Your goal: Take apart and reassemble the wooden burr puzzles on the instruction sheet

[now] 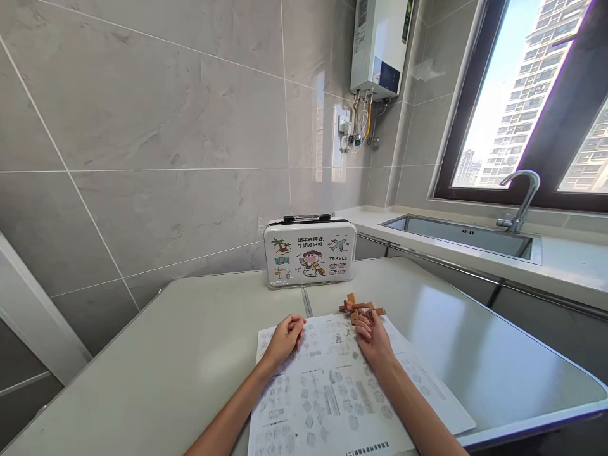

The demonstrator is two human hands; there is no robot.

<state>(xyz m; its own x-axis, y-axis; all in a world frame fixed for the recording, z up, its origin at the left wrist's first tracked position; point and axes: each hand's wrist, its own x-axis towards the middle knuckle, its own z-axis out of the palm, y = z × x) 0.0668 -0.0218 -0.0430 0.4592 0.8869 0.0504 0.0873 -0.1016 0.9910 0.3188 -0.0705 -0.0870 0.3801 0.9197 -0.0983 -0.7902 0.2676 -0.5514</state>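
Note:
My left hand (286, 337) rests near the upper left part of a large printed sheet (316, 386), its fingers curled in. Whether anything is inside that hand is hidden. At the sheet's far edge lies a small cluster of brown wooden puzzle pieces (352, 305), some crossing over each other. My right hand (373, 339) is at the near right side of this cluster, its fingers curled and the thumb and forefinger closed on a wooden piece. The sheet carries faint printed drawings and text and lies under both forearms.
Behind the sheet, a white case (310, 253) with cartoon prints and a black handle stands upright on the pale table (190, 361). To the right run a counter with a sink (460, 235) and a faucet (521, 199). A water heater (380, 47) hangs on the tiled wall.

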